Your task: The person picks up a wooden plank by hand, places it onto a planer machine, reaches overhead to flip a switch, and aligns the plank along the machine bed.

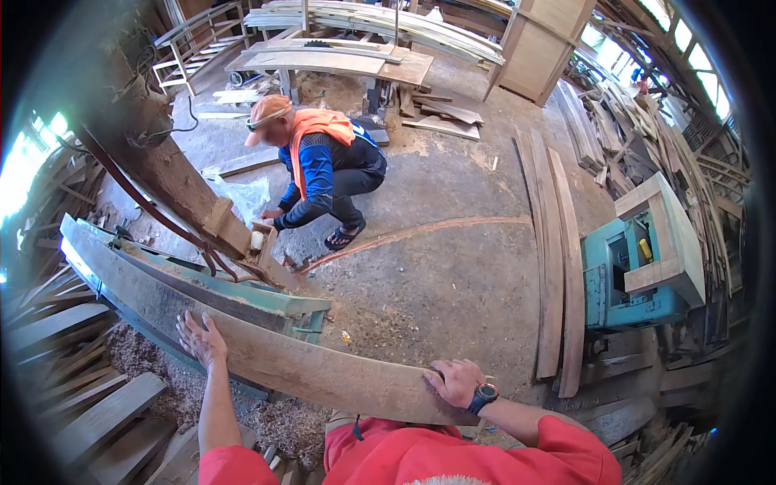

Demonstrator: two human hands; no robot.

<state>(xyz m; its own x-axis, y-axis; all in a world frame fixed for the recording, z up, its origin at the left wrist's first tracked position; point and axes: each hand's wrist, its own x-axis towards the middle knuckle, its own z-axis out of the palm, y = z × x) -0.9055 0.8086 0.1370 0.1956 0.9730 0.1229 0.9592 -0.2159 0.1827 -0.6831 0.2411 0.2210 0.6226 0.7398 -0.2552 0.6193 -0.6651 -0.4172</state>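
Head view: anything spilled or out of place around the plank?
Yes: wood shavings lie scattered near the plank, and loose boards lie askew at the view's lower left. They look odd as uncleared litter, perhaps a tripping risk.

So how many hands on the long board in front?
2. The left hand is spread on the board, farther out; the right hand is by its near end. The crouching co-worker's visible hand is off it. Its underside isn't visible, so others could be hidden.
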